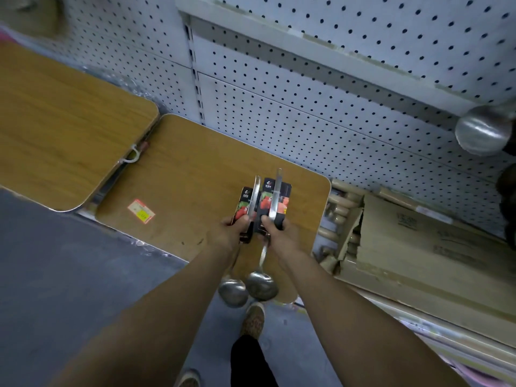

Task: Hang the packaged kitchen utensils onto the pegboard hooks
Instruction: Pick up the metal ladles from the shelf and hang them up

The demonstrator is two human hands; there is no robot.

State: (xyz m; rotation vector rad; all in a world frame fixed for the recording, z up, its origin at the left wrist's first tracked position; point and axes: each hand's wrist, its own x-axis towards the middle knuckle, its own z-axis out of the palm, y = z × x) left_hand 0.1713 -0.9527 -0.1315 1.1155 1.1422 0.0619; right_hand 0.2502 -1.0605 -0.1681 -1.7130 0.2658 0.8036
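Pegboard [307,107]: white perforated wall ahead of and above both hands; its open face runs wide to either side, with a slotted upright ahead of the left hand.
Floor [55,261]: grey, open to the left of the left arm.
Near tabletop [195,169]: wood-grain, directly beneath the hands; its rounded far edge meets the wall.
Second tabletop [55,121]: well left of the left hand, its corner overlapping the near one.
Carton [418,241]: torn cardboard, close to the right of the right arm.
Arms: both reach forward, converging, wrists near each other.
Left hand [233,233]: fingers curled round the left ladle [233,293] at its printed card.
Right hand [279,233]: just beside it, gripping the right ladle [262,284] likewise.
Ladles: handles point toward the wall, bowls hang below the wrists.
Hanging bowl [484,129]: steel, far up-right of the right hand, against the wall.
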